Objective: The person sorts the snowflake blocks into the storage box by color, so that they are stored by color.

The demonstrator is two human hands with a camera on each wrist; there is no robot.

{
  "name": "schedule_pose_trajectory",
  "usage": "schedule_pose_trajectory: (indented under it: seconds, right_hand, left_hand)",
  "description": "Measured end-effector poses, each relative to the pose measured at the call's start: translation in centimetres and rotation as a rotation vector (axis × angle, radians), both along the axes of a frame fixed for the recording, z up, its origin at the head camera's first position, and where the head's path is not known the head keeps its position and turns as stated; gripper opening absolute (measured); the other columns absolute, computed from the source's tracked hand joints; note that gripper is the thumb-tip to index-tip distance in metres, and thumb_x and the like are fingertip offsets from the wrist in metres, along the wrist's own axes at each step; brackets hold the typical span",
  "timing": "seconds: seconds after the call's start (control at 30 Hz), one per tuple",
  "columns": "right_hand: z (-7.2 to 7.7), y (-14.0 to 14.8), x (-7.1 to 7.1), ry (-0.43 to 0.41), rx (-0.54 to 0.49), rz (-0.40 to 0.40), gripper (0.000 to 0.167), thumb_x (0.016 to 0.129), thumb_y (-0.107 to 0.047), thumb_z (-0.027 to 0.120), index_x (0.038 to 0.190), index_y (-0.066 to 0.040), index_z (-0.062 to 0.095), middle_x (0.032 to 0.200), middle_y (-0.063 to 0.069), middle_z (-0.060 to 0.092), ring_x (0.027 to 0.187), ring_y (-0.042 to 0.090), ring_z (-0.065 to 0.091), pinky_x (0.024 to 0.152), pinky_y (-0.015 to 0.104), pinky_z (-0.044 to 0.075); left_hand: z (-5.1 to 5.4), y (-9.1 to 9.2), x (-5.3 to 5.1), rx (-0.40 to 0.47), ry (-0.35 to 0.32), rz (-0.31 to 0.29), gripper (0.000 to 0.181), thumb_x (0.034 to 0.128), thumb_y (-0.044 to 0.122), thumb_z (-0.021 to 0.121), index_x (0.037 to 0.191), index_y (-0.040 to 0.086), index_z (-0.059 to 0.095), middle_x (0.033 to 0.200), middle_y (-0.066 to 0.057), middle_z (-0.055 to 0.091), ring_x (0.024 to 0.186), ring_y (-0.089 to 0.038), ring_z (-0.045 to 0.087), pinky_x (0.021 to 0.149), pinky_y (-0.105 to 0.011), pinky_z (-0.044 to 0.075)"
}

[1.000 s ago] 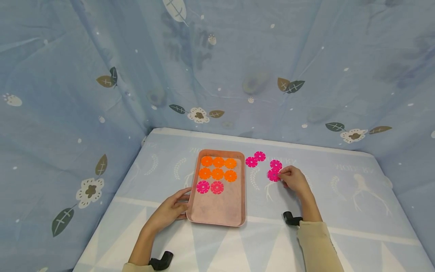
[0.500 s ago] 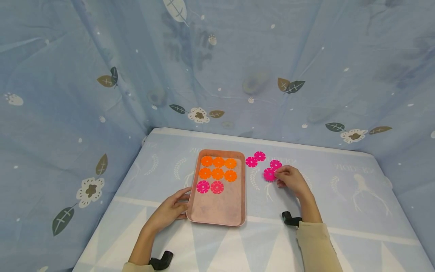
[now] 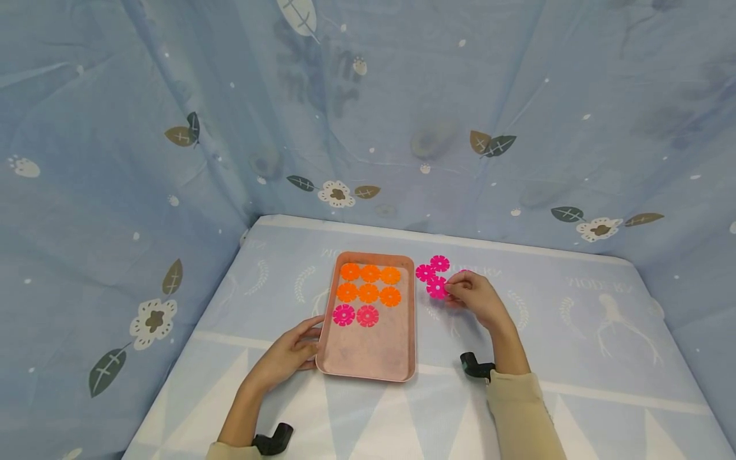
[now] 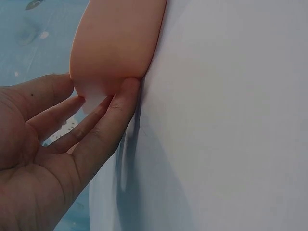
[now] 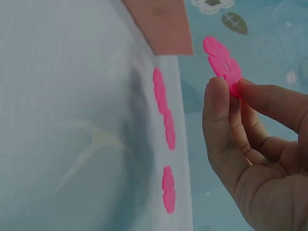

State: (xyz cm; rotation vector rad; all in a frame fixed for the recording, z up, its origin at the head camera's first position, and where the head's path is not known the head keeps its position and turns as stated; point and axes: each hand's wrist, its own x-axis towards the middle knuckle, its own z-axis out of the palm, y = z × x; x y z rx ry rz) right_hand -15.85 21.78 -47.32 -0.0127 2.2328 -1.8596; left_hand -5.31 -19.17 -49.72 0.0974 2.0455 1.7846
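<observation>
In the head view, my right hand (image 3: 477, 299) pinches a pink snowflake-shaped building disc (image 3: 437, 289) between thumb and fingertip. The right wrist view shows this disc (image 5: 225, 62) tilted and lifted off the table. Two pink discs (image 3: 439, 263) lie just beyond it, and another (image 3: 464, 272) is mostly hidden behind my right hand. My left hand (image 3: 287, 353) touches the left side of a pink tray (image 3: 368, 361) with extended fingers. In the left wrist view, its fingertips rest against the outer wall of the tray (image 4: 115, 43).
Inside the tray, orange discs (image 3: 368, 293) form two rows at the far end. Below them lie two pinkish discs (image 3: 344, 315), leaving the near part of the tray bare. A patterned cloth covers the table (image 3: 575, 358), and blue curtains (image 3: 402, 128) hang behind.
My right hand has drawn one pink disc away from its neighbour and carried it left toward the tray. The left hand and the tray stay in place.
</observation>
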Motion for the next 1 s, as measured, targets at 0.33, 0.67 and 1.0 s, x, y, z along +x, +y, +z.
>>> schedule_pose_trajectory:
  seconds: [0.33, 0.67, 1.0]
  right_hand:
    - [1.1, -3.2, -0.9, 0.014, -0.044, 0.023, 0.020, 0.098, -0.001, 0.062, 0.109, 0.014, 0.055, 0.092, 0.020, 0.061, 0.079, 0.024, 0.069, 0.078, 0.038, 0.060]
    - [2.1, -6.3, -1.6, 0.027, -0.051, 0.089, 0.018, 0.099, -0.006, 0.061, 0.109, 0.009, 0.060, 0.095, 0.019, 0.063, 0.086, 0.031, 0.068, 0.082, 0.043, 0.059]
    - [1.2, -8.5, -2.8, -0.075, -0.017, 0.224, 0.016, 0.096, -0.007, 0.066, 0.105, 0.006, 0.065, 0.091, 0.017, 0.063, 0.072, 0.029, 0.068, 0.076, 0.047, 0.059]
  left_hand:
    - [0.3, 0.1, 0.0, 0.014, 0.002, -0.001, 0.055, 0.1025, 0.005, 0.056, 0.154, 0.007, 0.036, 0.144, -0.027, 0.045, 0.117, -0.038, 0.060, 0.083, -0.043, 0.058]
    - [0.0, 0.0, 0.0, 0.012, 0.006, -0.011, 0.055, 0.1029, 0.006, 0.055, 0.155, 0.008, 0.036, 0.143, -0.027, 0.045, 0.117, -0.037, 0.060, 0.083, -0.041, 0.058]
    - [0.2, 0.0, 0.1, 0.020, -0.001, -0.008, 0.055, 0.1027, 0.004, 0.055, 0.155, 0.007, 0.036, 0.143, -0.027, 0.045, 0.116, -0.037, 0.061, 0.083, -0.042, 0.058]
